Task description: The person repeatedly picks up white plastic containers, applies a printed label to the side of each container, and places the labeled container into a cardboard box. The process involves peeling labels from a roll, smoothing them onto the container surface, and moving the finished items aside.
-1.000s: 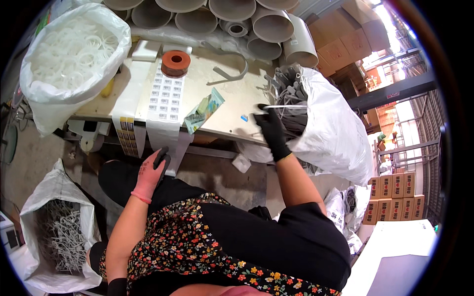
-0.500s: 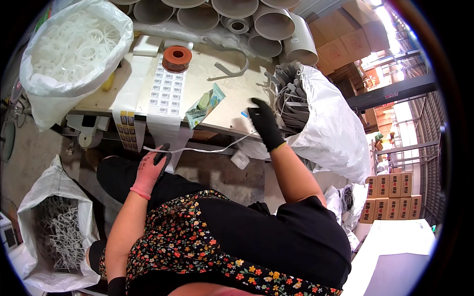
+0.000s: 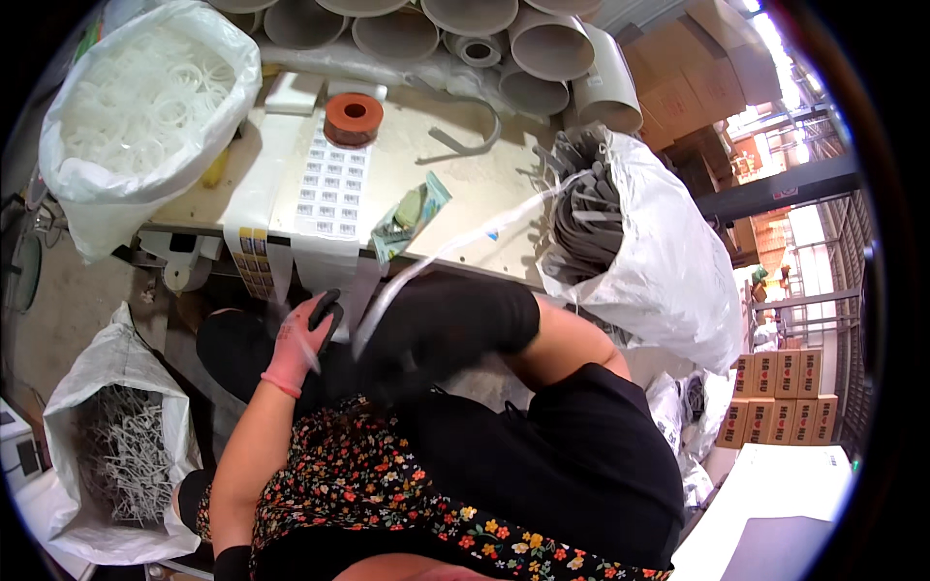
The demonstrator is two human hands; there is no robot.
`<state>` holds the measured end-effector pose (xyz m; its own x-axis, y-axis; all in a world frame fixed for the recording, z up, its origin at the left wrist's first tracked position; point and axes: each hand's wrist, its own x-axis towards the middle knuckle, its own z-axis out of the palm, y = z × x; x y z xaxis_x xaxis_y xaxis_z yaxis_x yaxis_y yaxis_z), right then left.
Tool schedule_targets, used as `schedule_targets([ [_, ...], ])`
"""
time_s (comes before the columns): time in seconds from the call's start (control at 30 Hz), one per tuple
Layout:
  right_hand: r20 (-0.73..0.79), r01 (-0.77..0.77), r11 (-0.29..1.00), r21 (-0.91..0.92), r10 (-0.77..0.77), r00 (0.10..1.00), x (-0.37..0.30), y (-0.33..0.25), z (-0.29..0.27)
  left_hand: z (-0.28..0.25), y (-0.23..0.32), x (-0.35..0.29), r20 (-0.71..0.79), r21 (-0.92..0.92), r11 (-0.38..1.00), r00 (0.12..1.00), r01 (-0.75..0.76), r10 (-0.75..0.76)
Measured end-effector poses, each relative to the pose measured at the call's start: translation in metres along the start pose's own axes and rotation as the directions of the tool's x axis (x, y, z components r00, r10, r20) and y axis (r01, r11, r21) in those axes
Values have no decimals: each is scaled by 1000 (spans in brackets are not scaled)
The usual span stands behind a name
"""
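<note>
Many grey straps [image 3: 586, 225] remain in the white sack [image 3: 673, 257], toward which a long white strip [image 3: 484, 230] arcs across the worktop [image 3: 470, 189] from near the half-curled left hand [image 3: 302, 337] and blurred right hand [image 3: 431, 334], though whether either grip holds it I cannot tell.

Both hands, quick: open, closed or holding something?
Left hand: fingers curled; whether it holds anything cannot be told.
Right hand: too blurred to tell; a pale strip shows near it.
</note>
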<state>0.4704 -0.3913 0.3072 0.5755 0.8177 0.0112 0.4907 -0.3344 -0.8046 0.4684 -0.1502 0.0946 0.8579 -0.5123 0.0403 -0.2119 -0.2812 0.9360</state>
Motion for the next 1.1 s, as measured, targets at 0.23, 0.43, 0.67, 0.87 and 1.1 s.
schedule_targets([
  [0.23, -854, -517, 855, -38, 241, 462, -80, 151, -39, 5, -4, -4, -16, -59, 996, 997, 72, -73],
  [0.43, -713, -720, -418, -554, 684, 152, -174, 203, -114, 0, 6, -2, -20, -53, 995, 996, 89, -90],
  [0.67, -584, -731, -414, -542, 812, -27, -204, 252, -115, 0, 14, -2, -48, -24, 997, 997, 67, -68],
  [0.87, -523, -756, -337, -562, 852, 8, -188, 255, -115, -1, 11, 0, -18, -7, 994, 994, 107, -107],
  [1.1, -560, -608, 370, -702, 241, 793, -25, 138, -99, -5, 7, -1, 9, -3, 993, 993, 120, -120],
])
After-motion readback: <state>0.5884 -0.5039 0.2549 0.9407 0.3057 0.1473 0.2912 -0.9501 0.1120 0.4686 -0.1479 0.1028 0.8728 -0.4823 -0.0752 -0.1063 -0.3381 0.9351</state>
